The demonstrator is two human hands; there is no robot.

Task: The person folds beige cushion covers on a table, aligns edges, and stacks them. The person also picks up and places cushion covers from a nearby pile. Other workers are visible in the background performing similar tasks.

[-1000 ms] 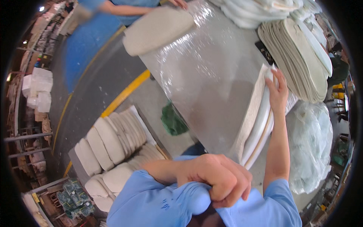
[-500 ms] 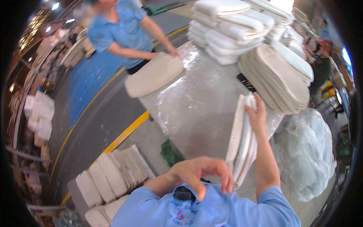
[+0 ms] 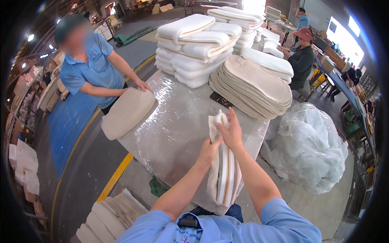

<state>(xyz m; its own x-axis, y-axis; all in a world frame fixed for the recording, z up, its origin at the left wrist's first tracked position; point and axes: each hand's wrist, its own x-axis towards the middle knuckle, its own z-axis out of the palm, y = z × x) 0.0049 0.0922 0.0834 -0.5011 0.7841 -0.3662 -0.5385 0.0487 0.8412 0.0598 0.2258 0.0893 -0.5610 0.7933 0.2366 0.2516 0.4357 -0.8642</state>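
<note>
A long beige cushion cover with white padding (image 3: 225, 172) stands on its edge at the near side of the plastic-covered table (image 3: 182, 137). A white strip with a thin brown line, perhaps a zipper, runs along its upward side. My left hand (image 3: 210, 153) grips its left side near the far end, thumb toward the strip. Just beyond, my right hand (image 3: 231, 130) is closed around the far end from the right, fingers over the white padding. The cushion's near end rests close to my body.
A stack of beige oval covers (image 3: 251, 87) and piles of folded white padding (image 3: 198, 44) stand at the back. Across at left, a co-worker in a blue shirt (image 3: 91, 60) handles a beige cushion (image 3: 127, 111). A clear plastic bag (image 3: 308, 146) bulges at right; beige cushions (image 3: 109, 216) lie lower left.
My left hand has come from in front of my chest onto the cushion. My right hand still holds the far end. The view has shifted, showing more of the room at right.
</note>
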